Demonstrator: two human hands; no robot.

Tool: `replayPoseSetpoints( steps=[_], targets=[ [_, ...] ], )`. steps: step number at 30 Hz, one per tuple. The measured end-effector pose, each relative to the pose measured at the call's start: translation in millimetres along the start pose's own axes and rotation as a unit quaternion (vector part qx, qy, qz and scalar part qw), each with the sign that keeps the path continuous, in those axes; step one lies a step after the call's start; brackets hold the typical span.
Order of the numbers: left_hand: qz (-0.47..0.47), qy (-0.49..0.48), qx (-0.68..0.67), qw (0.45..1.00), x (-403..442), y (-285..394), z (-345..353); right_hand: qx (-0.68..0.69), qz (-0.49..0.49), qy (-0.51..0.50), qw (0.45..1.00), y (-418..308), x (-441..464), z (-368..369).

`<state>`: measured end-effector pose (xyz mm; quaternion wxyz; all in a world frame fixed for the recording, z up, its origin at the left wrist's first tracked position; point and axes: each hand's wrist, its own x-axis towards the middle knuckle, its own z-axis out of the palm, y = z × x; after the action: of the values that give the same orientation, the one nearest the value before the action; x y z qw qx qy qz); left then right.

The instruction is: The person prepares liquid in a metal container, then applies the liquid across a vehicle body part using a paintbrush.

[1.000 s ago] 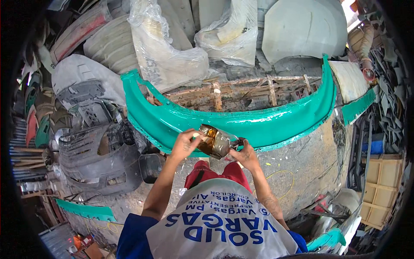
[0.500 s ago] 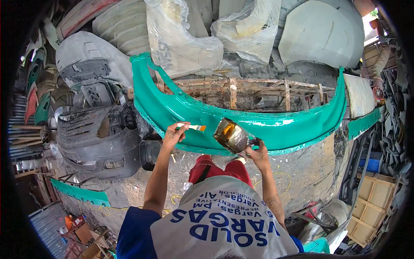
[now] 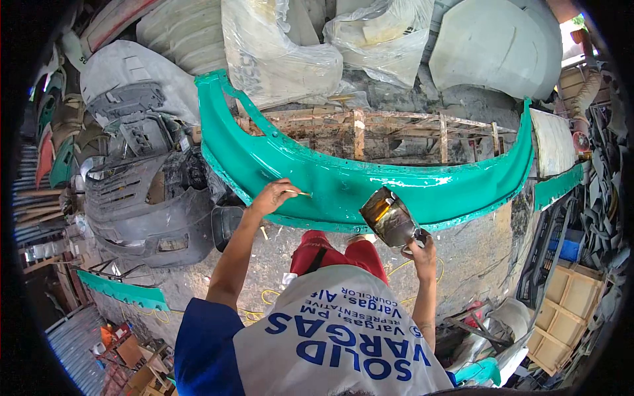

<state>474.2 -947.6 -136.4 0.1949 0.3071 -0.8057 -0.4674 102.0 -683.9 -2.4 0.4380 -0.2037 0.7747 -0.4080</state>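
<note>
Fingers of the left hand [image 3: 269,198], just left of the middle of the frame, are pinched nearly closed on the handle of a thin brush [image 3: 301,193]. In the head view, this brush lies almost level across the picture, its long axis running left to right with a slight drop, and its working end points right, away from the hand. That end is over the glossy face of a long green panel [image 3: 330,188]; whether it touches the surface cannot be told.

Right of centre, the fingers of the right hand [image 3: 421,254] are curled around the narrow lower end of a see-through container [image 3: 391,221]. Its long axis slants from upper left to lower right, with the broad end towards the upper left and amber and dark tones showing inside. How far the fingers wrap around it is partly hidden.

Bowed towards the person, the panel curves from the upper left of the frame, down through the middle, and up again towards the upper right. Bright reflections show along its face, and a rust-marked frame [image 3: 358,135] lies beyond its inner edge.

At the left sits a dark grey bumper [image 3: 148,221], with a black tub [image 3: 226,228] beside it. Plastic-wrapped parts [image 3: 284,72] fill the top middle, and a pale rounded panel [image 3: 492,49] stands at the upper right.
</note>
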Motion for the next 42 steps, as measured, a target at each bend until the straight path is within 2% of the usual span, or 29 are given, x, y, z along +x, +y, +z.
replayPoseSetpoints(
  steps=[2,6,8,16,19,23,26,28,30,32,36,40,42],
  targets=[
    [-0.021,-0.069,-0.034,0.997,6,6,6,0.008,0.002,0.009,1.000,9,2,-3],
    [-0.021,-0.085,-0.002,0.996,8,-10,8,0.007,0.000,0.004,1.000,9,-3,-6],
    [-0.003,-0.110,0.056,0.992,9,-15,-2,0.003,0.005,0.014,1.000,9,-3,-6],
    [0.001,-0.081,0.128,0.988,4,-19,-50,0.027,0.032,0.018,0.999,-1,-13,-9],
    [-0.044,-0.066,0.201,0.976,-4,-23,-72,0.037,0.023,0.026,0.999,3,-16,-12],
    [-0.083,-0.028,0.230,0.969,-7,-15,-103,0.041,0.026,0.022,0.999,-5,-20,-13],
    [-0.103,-0.014,0.247,0.963,-6,-22,-121,0.036,0.030,0.022,0.999,-5,-19,-15],
    [-0.081,0.005,0.275,0.958,-5,-32,-128,0.032,0.033,0.022,0.999,-4,-19,-16],
    [-0.059,0.022,0.299,0.952,-4,-45,-112,0.038,0.031,0.018,0.999,-4,-20,-19],
    [-0.099,0.052,0.394,0.912,-8,-61,-72,0.040,0.037,0.020,0.998,2,-19,-23],
    [-0.127,0.041,0.311,0.941,-13,-29,14,0.049,0.025,0.032,0.998,4,-19,-26],
    [-0.132,0.040,0.278,0.951,-11,0,61,0.037,0.020,0.030,0.999,5,-15,-31],
    [-0.122,0.073,0.204,0.969,-10,11,79,0.035,0.024,0.024,0.999,4,-13,-35]
  ],
)
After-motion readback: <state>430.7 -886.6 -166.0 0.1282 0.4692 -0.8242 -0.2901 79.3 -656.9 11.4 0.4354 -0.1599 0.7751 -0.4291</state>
